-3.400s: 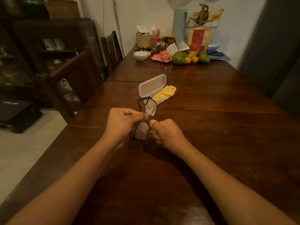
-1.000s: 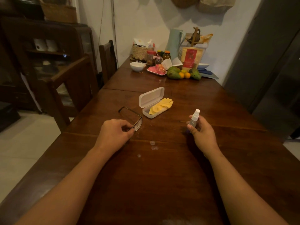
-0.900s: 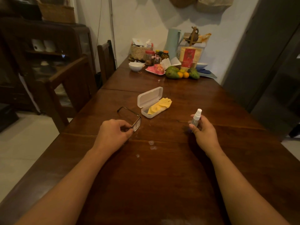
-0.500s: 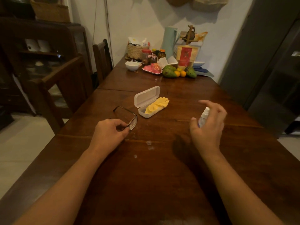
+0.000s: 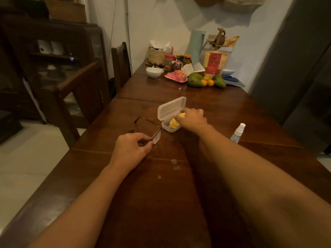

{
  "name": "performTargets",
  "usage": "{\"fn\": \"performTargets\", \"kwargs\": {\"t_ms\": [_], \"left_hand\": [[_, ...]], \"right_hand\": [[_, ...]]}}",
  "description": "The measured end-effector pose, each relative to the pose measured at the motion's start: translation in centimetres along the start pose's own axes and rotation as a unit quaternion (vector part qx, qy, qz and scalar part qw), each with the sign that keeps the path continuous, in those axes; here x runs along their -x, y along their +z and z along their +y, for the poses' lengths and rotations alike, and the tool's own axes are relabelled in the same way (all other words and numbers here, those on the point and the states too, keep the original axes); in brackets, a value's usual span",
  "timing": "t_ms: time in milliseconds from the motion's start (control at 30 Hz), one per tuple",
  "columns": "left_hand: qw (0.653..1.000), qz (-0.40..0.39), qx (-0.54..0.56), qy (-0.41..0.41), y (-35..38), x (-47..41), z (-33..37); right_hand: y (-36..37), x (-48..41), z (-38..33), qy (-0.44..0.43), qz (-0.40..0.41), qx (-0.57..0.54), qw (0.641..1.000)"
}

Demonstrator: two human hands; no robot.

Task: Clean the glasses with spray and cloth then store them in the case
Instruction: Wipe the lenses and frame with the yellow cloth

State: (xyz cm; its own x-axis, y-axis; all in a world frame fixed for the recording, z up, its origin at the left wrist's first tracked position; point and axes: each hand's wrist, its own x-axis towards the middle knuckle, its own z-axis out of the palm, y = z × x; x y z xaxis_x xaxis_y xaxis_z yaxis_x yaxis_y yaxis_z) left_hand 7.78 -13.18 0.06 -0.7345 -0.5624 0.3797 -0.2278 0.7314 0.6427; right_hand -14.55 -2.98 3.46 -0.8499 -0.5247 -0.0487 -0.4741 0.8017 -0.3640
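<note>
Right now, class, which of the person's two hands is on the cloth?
The right hand: its fingers curl on the yellow cloth inside the open case. The left hand pinches the glasses instead.

raised case lid (image 5: pixel 171 108) blocks the far side, spray bottle (image 5: pixel 237 134) upright at right, open table (image 5: pixel 161 203) nearer

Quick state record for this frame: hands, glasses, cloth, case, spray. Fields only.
left hand: pinches glasses at one lens, low over table
right hand: fingers curled on cloth inside case
case: open, lid up, on table
spray bottle: upright on table, right of case, no hand on it
stage: cloth not yet out of case; glasses not yet stored
</note>
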Motion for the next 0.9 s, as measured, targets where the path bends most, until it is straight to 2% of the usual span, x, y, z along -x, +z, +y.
{"fn": "performTargets", "kwargs": {"t_ms": [133, 333, 467, 533, 633, 700, 800, 900], "left_hand": [[1.0, 0.0, 0.004, -0.008, 0.2, -0.3, -0.4], [1.0, 0.002, 0.01, -0.007, 0.4, -0.5, -0.5], [1.0, -0.004, 0.011, -0.006, 0.2, -0.4, -0.4], [1.0, -0.004, 0.009, -0.003, 0.1, -0.4, -0.3], [1.0, 0.001, 0.012, 0.005, 0.1, -0.3, -0.1], [1.0, 0.01, 0.019, 0.011, 0.0, -0.3, 0.0], [0.999, 0.022, 0.045, 0.014, 0.0, -0.1, 0.3], [0.995, 0.032, 0.097, -0.002, -0.2, 0.2, 0.7]], "right_hand": [[0.2, -1.5, -1.1, 0.052, -0.046, 0.065, 0.995], [1.0, -1.8, -1.4, 0.062, 0.016, 0.039, 0.997], [1.1, -2.1, -0.6, 0.064, 0.043, -0.085, 0.993], [0.8, -2.2, 0.0, 0.029, 0.091, -0.162, 0.982], [-0.7, -0.9, 0.6, -0.046, 0.173, -0.264, 0.948], [-1.9, 0.8, 0.8, -0.077, 0.196, -0.339, 0.917], [-2.7, 3.5, 1.2, -0.099, 0.199, -0.389, 0.894], [-2.0, 6.6, 1.4, -0.1, 0.167, -0.415, 0.889]]}}
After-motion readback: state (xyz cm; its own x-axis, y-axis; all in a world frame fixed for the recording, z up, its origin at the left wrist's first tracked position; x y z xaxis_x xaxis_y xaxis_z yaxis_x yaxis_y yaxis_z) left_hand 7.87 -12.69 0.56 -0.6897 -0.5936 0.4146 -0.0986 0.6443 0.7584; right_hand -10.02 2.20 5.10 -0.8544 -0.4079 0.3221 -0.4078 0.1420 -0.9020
